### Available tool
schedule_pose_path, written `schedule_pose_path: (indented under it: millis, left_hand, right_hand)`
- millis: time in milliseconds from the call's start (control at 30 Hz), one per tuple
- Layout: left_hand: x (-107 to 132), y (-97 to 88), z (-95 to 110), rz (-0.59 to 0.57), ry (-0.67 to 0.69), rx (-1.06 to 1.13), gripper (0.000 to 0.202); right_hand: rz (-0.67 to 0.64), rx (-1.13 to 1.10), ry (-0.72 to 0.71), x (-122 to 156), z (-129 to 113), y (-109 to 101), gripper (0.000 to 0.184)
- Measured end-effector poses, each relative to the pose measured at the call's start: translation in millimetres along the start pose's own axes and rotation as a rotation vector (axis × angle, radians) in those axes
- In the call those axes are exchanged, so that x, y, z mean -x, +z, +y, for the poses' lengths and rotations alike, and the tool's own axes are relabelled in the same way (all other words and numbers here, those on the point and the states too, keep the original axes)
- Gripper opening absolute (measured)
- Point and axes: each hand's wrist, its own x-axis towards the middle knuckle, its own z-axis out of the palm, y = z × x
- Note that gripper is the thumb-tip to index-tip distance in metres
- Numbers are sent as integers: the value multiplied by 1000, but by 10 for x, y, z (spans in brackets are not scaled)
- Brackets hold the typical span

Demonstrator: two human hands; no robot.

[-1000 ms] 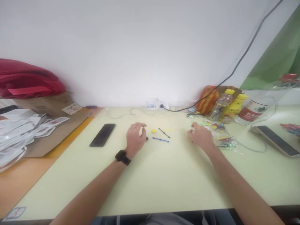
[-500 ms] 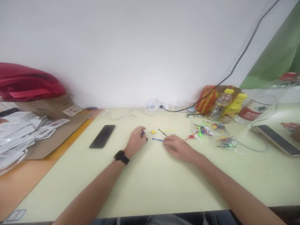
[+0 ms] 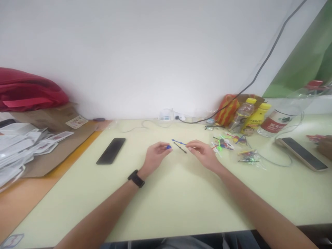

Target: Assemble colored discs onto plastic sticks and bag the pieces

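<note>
My left hand [image 3: 154, 155], with a black watch [image 3: 136, 178] at its wrist, pinches a small blue round piece [image 3: 168, 147] between thumb and fingertips. Facing it, my right hand [image 3: 204, 155] is closed on one end of a thin blue arrow-shaped stick [image 3: 178, 142], whose pointed end reaches left towards the blue piece without touching it. Between the hands a black arrow-shaped stick [image 3: 180, 148] lies on the table. My fingers mostly cover the yellow parts near them.
Colourful plastic pieces [image 3: 225, 142] and a bag of similar pieces [image 3: 249, 157] lie to the right. Behind them stand bottles [image 3: 255, 119]. A black phone [image 3: 111, 151] lies left, another phone [image 3: 302, 154] right, near another person's hand [image 3: 325, 148]. White packets [image 3: 23, 148] fill the far left.
My left hand has turned and moved right, bringing the blue round piece into clear view. My right hand has lifted the blue stick up and away from its place below the black stick.
</note>
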Motion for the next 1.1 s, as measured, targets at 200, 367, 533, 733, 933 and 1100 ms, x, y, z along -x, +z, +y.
schedule_pose_path:
  millis: [200, 367, 533, 733, 933, 1100]
  left_hand:
    - [90, 120, 43, -109, -83, 110, 37]
    - [121, 135, 102, -118, -80, 51, 39]
    - [125, 141, 105, -109, -15, -24, 30]
    - [133, 134, 38, -169, 46, -59, 28]
    - [184, 157, 98, -254, 125, -108, 24]
    - [230, 174, 152, -282, 175, -212, 19]
  right_hand:
    - [-128, -260, 101, 29, -127, 27, 28]
    - [-225, -223, 89, 57, -143, 79, 26]
    - [-216, -136, 59, 55, -121, 95, 27]
    - [-186, -127, 23, 55, -117, 95, 26]
    - [-172, -147, -10, 59, -140, 87, 24]
    - [-182, -170, 16, 63, -179, 84, 26]
